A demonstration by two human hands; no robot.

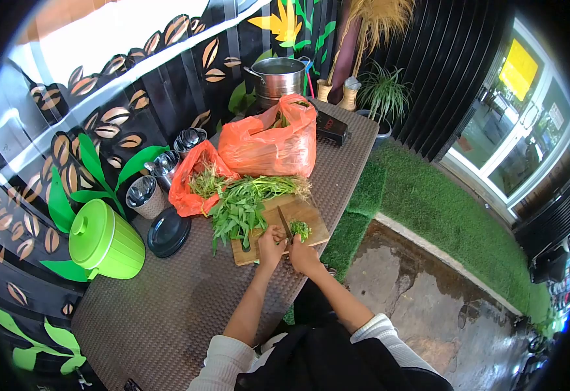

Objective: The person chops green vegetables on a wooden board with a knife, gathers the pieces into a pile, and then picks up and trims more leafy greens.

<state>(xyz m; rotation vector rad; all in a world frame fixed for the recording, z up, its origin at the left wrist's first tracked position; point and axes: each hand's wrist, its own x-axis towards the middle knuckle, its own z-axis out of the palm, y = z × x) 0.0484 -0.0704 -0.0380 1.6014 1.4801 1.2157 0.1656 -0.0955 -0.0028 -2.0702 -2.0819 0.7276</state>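
Note:
My right hand is wrapped round the handle of a knife, whose dark blade points away from me over a wooden cutting board. Close beside the blade, my left hand has its fingers bent together; whatever they hold is too small to make out. A small heap of chopped greens lies on the board just right of the knife. Long-stemmed leafy greens spread across the board's far left side and onto the table, with their stems stretching along the far edge.
Behind the greens stand a small red plastic bag and a larger one. A steel pot is at the table's far end. Left are a green lidded bucket, dark plates and metal cups on the woven-top table.

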